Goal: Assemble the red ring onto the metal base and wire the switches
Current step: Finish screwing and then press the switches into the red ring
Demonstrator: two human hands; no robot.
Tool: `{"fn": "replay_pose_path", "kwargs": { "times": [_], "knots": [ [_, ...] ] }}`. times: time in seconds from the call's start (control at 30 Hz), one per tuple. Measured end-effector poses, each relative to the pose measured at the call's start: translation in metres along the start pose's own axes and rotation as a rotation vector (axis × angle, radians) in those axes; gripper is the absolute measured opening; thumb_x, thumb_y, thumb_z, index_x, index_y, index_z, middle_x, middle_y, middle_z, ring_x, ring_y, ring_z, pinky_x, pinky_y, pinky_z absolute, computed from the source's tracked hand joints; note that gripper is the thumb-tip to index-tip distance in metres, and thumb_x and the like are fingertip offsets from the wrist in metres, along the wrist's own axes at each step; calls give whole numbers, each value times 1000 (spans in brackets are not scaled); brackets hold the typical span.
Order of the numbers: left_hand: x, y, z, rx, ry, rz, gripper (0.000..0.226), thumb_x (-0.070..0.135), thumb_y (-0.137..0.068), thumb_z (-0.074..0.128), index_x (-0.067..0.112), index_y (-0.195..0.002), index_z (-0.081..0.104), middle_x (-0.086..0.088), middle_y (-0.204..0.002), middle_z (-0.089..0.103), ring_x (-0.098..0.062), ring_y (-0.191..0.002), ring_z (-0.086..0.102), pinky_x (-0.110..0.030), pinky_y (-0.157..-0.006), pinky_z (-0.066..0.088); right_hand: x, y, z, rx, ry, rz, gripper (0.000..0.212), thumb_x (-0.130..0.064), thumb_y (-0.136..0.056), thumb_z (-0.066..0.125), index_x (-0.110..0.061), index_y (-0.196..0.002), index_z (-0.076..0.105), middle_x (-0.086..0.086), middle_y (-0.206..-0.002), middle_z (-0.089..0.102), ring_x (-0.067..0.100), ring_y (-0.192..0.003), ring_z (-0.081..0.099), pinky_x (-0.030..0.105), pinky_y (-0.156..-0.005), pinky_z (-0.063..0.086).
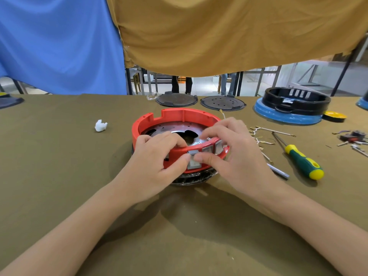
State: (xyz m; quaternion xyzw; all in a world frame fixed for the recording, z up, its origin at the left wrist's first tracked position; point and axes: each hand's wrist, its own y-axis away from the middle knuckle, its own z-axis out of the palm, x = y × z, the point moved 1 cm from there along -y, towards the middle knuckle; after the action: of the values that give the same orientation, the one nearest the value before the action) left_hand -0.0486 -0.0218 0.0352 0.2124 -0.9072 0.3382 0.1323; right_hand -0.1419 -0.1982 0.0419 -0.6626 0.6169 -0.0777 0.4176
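Observation:
The red ring (179, 114) sits on the perforated metal base (169, 129) in the middle of the table, over a dark part below. Grey switches (207, 150) are set in the ring's near wall. My left hand (157, 156) grips the ring's near rim, fingers curled inside, thumb pressing outside. My right hand (235, 150) holds the rim from the right, fingers over the top, thumb against a grey switch (192, 163) on the front. Loose white wires (260, 136) with brass terminals lie just right of the ring.
A green and yellow screwdriver (302, 161) lies to the right, with small parts (354, 139) beyond it. At the back stand two dark round plates (176, 99), a black ring on a blue base (292, 104) and a yellow disc (335, 116). A white scrap (100, 125) lies left.

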Motion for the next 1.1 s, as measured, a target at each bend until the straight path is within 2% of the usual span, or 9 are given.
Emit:
{"fn": "replay_pose_path", "kwargs": {
  "times": [0.07,0.13,0.33,0.53,0.63,0.77,0.87,0.97,1.1],
  "knots": [
    [0,0,0,-4,9,-7,16,43,-92,49,31,-94,58,15,-92,62,-13,-93,55,-34,-96,29,5,-5,-5,-137,36,2,39,-41,-84,71,-25,-119,67,-14,-115,55,3,-114,39,8,-94,29],
    [0,0,0,-5,9,-11,19,47,-91,47,31,-93,58,15,-92,62,-12,-93,55,-33,-96,29,8,-7,-8,-225,42,5,37,-44,-87,64,-25,-119,68,-14,-114,62,4,-115,43,7,-94,29],
    [0,-3,3,10,23,-35,17,42,-91,48,29,-89,57,14,-86,62,-9,-91,54,-31,-95,28,8,-11,-5,-164,36,75,22,-36,-86,72,-31,-107,74,-21,-101,64,0,-101,50,12,-85,35],
    [2,-4,5,36,21,-50,17,39,-91,46,26,-85,55,9,-84,61,-4,-93,48,-30,-94,28,5,-14,-2,-111,47,82,17,-29,-83,78,-26,-100,77,-16,-95,67,6,-96,53,25,-85,41],
    [3,-3,4,36,15,-43,16,39,-92,46,28,-87,56,12,-84,61,-6,-91,50,-29,-96,27,6,-13,-2,-117,44,68,18,-32,-84,76,-27,-102,76,-16,-97,68,5,-98,53,23,-85,41],
    [-1,0,0,5,26,-21,14,42,-92,50,35,-100,58,20,-96,61,1,-102,50,-25,-100,26,9,-9,-6,-156,18,30,21,-38,-90,67,-28,-107,73,-16,-103,67,3,-103,51,19,-88,40],
    [-3,1,-4,5,-19,-1,32,47,-84,53,37,-114,52,23,-98,54,4,-103,49,-26,-101,25,11,-7,-8,-195,27,-6,32,-44,-90,62,-27,-117,69,-14,-114,63,3,-114,45,13,-94,35],
    [-3,2,-6,-13,-93,33,34,51,-79,54,39,-111,50,24,-101,54,-3,-102,52,-30,-100,26,16,-5,-9,-282,50,-8,44,-47,-89,62,-29,-129,60,-15,-127,54,2,-124,38,11,-98,33],
    [-2,2,-5,7,-82,35,26,46,-81,59,39,-104,50,24,-96,57,3,-100,49,-29,-99,27,18,-5,-8,-314,79,-21,45,-45,-88,65,-30,-130,59,-14,-124,54,4,-124,38,10,-98,31]
  ]
}}
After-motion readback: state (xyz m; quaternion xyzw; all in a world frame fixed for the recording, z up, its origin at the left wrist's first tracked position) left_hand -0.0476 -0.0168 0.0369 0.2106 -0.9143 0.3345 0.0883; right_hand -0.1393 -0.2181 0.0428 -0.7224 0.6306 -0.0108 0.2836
